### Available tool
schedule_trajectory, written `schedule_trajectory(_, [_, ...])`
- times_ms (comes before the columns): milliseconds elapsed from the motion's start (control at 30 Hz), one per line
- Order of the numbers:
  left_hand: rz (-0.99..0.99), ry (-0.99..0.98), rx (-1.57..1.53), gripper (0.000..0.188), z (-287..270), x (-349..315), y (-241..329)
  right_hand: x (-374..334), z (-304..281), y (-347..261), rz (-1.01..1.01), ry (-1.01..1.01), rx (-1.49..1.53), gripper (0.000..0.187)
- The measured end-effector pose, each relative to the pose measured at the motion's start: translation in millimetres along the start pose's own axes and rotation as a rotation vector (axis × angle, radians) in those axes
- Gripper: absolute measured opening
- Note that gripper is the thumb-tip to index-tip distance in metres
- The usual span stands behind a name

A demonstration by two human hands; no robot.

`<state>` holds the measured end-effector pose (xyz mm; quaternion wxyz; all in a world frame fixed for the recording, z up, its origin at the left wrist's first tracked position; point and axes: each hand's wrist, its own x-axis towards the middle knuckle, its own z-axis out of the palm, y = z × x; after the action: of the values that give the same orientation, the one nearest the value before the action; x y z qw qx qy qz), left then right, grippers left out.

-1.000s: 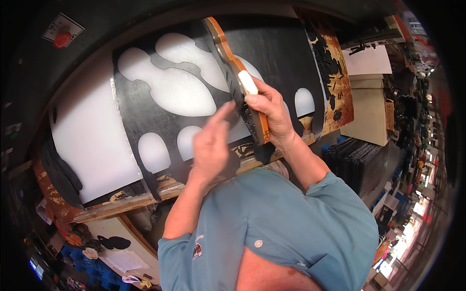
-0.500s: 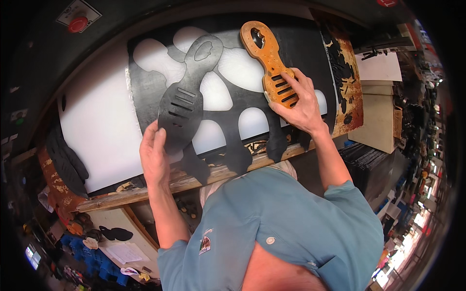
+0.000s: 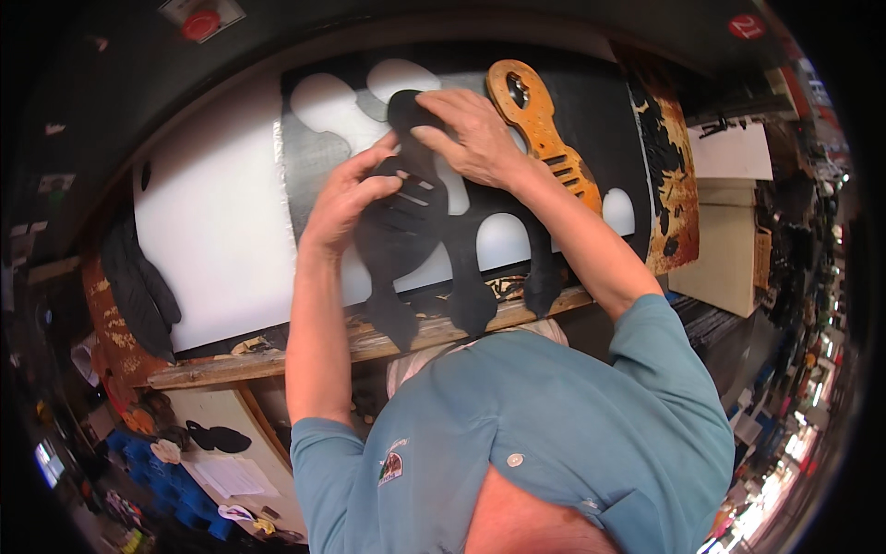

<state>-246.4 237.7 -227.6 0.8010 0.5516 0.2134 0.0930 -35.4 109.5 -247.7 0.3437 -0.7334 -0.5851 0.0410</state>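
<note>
Left hand [image 3: 343, 203] keeps a closed grip on a flat, black, sole-shaped piece of sheet material [image 3: 399, 229], grasping its left edge near the narrow waist, with the thumb lying near the slots. Right hand [image 3: 472, 138] is over the rounded end of the same piece, thumb and fingers at its right side; whether that grip is clenched or merely resting, I cannot tell. Between the two hands, the piece looks slightly blurred, its broad end toward the wearer, over a large black sheet [image 3: 600, 120] with sole-shaped openings. Through these shows a smooth white board [image 3: 212, 185], which also extends to the left. Just beyond the right forearm, a rigid orange-brown sole-shaped block [image 3: 535, 122] lies on the black sheet, with an opening through its rounded end and dark slots across its broader part. Dark tongues of sheet hang over the worn wooden front edge of the table [image 3: 231, 374]. Overlapping black pieces [image 3: 138, 286] lie at its left end.
</note>
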Motion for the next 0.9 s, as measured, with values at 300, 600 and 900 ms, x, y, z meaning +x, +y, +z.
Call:
schedule_trajectory(300, [0.139,-0.221,-0.094,0.022,12,-18,10,-10,-10,-10,0.557,0.047,0.982,0.033])
schedule_trajectory(600, [0.307,0.467,0.111,0.024,-127,-141,47,-48,-43,26,0.485,0.286,0.405,0.033])
schedule_trajectory(900, [0.0,1.279,1.322,0.056,-396,-273,85,-87,-141,74,0.659,0.255,-0.409,0.062])
